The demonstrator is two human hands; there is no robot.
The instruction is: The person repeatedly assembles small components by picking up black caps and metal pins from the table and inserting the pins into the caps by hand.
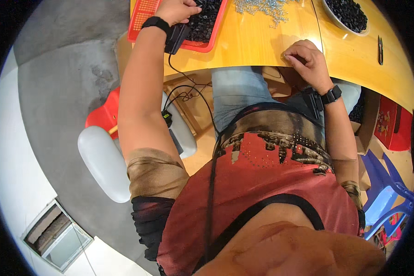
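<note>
My left hand (172,11) is over a red plastic basket (211,45) that holds a heap of small black pieces (202,28). Its thumb and fingers are pinched together at the heap's edge, and whatever is between them is too small to name. At the front edge of the yellow table (248,48) rests my right hand (310,62), its fingers curled and the thumb pressed to the forefinger. A tiny something shows at those fingertips, but its kind cannot be made out. Beyond and between the hands lies a loose pile of small silvery metal pieces (264,7).
A white bowl (364,33) of black pieces stands at the far right, near a slim black tool (380,50). A cable (202,94) hangs below the left wrist. Blue plastic stools (384,198) are at the lower right, a grey padded seat (103,163) at the left.
</note>
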